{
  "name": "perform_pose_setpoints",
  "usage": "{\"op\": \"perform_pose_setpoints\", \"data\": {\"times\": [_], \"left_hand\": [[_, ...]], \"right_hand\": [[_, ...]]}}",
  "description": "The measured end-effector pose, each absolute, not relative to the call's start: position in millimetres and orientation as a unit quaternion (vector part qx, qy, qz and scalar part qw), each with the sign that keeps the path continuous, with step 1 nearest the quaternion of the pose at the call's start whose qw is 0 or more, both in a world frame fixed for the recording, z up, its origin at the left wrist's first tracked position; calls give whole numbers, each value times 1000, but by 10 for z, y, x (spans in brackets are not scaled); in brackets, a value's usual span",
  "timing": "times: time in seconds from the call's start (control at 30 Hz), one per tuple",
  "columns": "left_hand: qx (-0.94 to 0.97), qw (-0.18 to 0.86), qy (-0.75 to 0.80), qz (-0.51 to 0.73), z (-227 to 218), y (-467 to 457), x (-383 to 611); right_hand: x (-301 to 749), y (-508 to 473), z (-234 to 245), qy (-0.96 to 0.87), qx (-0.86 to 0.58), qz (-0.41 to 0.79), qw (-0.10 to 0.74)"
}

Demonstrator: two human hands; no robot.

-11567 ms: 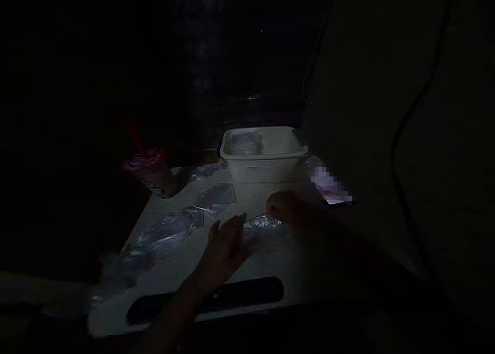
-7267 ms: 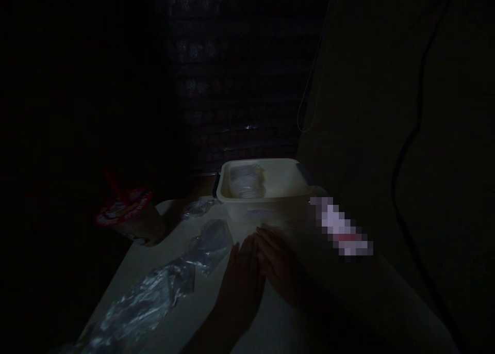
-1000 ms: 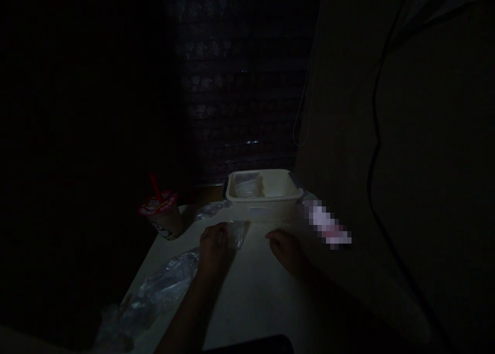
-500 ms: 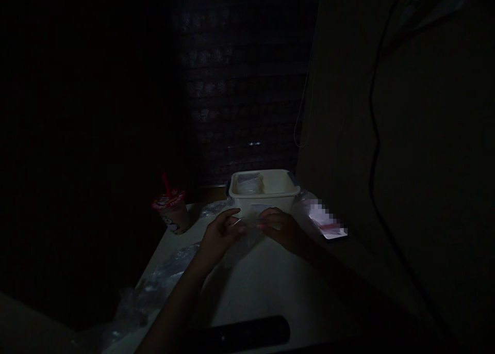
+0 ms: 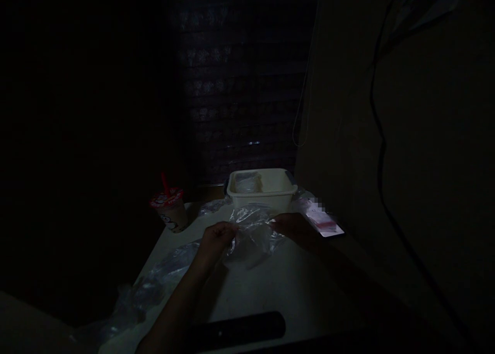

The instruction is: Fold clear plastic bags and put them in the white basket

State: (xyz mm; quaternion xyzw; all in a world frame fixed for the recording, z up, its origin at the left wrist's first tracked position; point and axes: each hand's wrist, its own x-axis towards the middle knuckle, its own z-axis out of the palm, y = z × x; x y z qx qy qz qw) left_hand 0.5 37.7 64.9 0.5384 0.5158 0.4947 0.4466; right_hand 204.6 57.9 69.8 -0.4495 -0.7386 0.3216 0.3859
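A clear plastic bag [image 5: 251, 238] is stretched between my two hands above the table, in front of a white bin. My left hand [image 5: 217, 239] pinches its left edge, fingers closed. My right hand [image 5: 289, 225] is closed on its right edge, though dim light blurs those fingers. Just beyond the bag stands the white plastic bin [image 5: 263, 202], with a bundle of clear plastic bags [image 5: 247, 182] inside its left part. More crumpled clear plastic [image 5: 170, 263] lies along the table's left side, close to my left forearm.
A drink cup [image 5: 170, 212] with a red lid and straw stands at the table's left edge. A lit phone [image 5: 323, 222] lies on the right. Nearest me is a long black object [image 5: 243, 328]. A dark cable [image 5: 381, 153] hangs at the right.
My hands have moved apart and now hold the bag spread wide; before, they were closer together with fingers raised. The view has shifted slightly.
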Motion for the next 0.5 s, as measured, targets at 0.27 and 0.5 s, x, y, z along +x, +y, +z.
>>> {"op": "perform_pose_setpoints", "data": {"times": [0.27,0.5], "left_hand": [[495,460,515,527,602,393,-54],[488,475,498,537,643,349,-35]], "right_hand": [[2038,584,560,-625,-442,459,451],[1965,551,597,-590,-384,581,410]]}}
